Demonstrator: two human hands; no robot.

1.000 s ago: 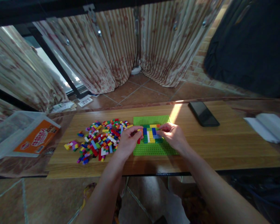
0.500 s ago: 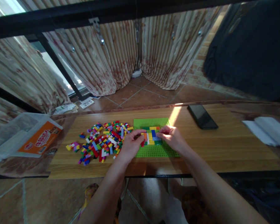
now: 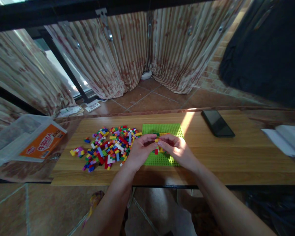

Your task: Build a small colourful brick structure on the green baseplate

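Both hands meet over the green baseplate (image 3: 151, 160), which lies on the wooden table. My left hand (image 3: 140, 150) pinches a small yellow-orange toy brick (image 3: 157, 140) from the left. From the other side, the fingertips of my right hand (image 3: 178, 150) close on the same brick. Beneath the fingers, a patch of coloured bricks (image 3: 164, 133) is built on the plate, mostly hidden by the hands. A red brick (image 3: 156, 151) shows between the hands; whether it is held or attached I cannot tell.
A loose heap of coloured bricks (image 3: 110, 147) spreads left of the plate. A clear plastic box (image 3: 27, 127) with an orange label stands at the far left. To the right lie a black phone (image 3: 217, 123) and white paper (image 3: 282, 141). Patterned curtains (image 3: 127, 55) hang behind.
My right hand has moved left from the built bricks to meet my left hand at the small brick. The view has shifted slightly.
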